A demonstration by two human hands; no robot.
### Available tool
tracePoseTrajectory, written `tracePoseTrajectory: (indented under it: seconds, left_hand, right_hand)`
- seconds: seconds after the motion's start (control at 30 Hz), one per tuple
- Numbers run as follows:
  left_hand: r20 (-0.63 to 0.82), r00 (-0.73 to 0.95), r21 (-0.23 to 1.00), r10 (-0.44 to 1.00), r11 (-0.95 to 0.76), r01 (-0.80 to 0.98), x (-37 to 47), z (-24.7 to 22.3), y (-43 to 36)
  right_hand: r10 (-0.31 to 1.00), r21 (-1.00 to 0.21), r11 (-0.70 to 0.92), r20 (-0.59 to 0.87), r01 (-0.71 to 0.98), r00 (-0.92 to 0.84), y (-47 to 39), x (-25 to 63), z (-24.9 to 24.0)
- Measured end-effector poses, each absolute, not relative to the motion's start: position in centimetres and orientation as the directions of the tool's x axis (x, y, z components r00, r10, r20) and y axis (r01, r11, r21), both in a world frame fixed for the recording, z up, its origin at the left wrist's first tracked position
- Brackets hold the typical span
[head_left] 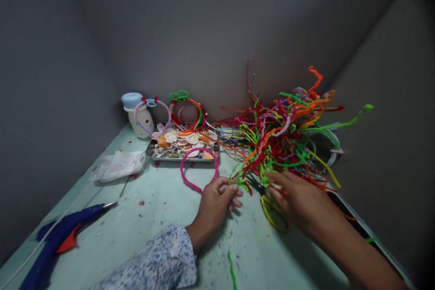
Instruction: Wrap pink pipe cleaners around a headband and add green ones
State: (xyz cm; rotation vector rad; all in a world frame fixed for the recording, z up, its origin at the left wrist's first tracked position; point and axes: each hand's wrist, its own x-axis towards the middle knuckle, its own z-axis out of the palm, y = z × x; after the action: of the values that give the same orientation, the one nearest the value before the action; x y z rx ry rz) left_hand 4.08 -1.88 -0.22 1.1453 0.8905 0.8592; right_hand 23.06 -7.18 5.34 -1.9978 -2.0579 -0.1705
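Note:
My left hand (217, 199) is at the middle of the table, its thumb and fingers pinched together. A pink fuzzy headband (183, 173) stands tilted behind it and runs into the hand, which seems to grip it; the exact hold is hidden. My right hand (292, 190) reaches into the front of a big tangled heap of coloured pipe cleaners (272, 131). Its fingers close on green pipe cleaners (266, 176) at the near edge. Scissors with yellow handles (272, 213) lie just beneath the right hand, blades toward the heap.
A metal tray (183, 160) of shells stands at the back, with decorated headbands (200, 115) on it. Left of it are a white jar with a blue lid (141, 120) and a plastic bag (122, 165). A blue glue gun (64, 231) lies front left. A green pipe-cleaner piece (231, 269) lies in front.

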Motion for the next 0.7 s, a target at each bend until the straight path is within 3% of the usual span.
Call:
tracePoseTrajectory:
  seconds: [0.1, 0.23, 0.33, 0.43, 0.53, 0.7]
  left_hand:
    - [-0.106, 0.434, 0.993, 0.895, 0.114, 0.009, 3.8, -0.3, -2.0]
    - [-0.051, 0.463, 0.994, 0.885, 0.001, 0.109, 3.4, -0.7, -2.1]
    - [0.041, 0.455, 0.972, 0.89, -0.142, 0.189, 3.0, -0.6, -2.1]
    - [0.191, 0.336, 0.916, 0.922, -0.291, 0.277, 2.7, 0.3, -2.1]
    - [0.255, 0.273, 0.901, 0.928, -0.331, 0.282, 2.4, 1.7, -2.0]
    - [0.269, 0.262, 0.903, 0.927, -0.337, 0.265, 2.1, 3.3, -1.4]
  right_hand:
    - [0.9, -0.139, 0.287, 0.377, 0.948, -0.217, -5.7, 21.4, 6.9]
    - [0.885, -0.167, 0.427, 0.28, 0.889, -0.373, -3.6, 20.3, 5.8]
    - [0.889, -0.237, 0.448, 0.226, 0.862, -0.399, -2.9, 20.5, 4.7]
    - [0.9, -0.234, 0.42, 0.232, 0.877, -0.37, -2.9, 21.1, 4.6]
    - [0.903, -0.24, 0.398, 0.271, 0.885, -0.333, -2.8, 21.3, 5.5]
    - [0.925, -0.407, 0.364, 0.264, 0.838, -0.274, -2.1, 20.4, 7.9]
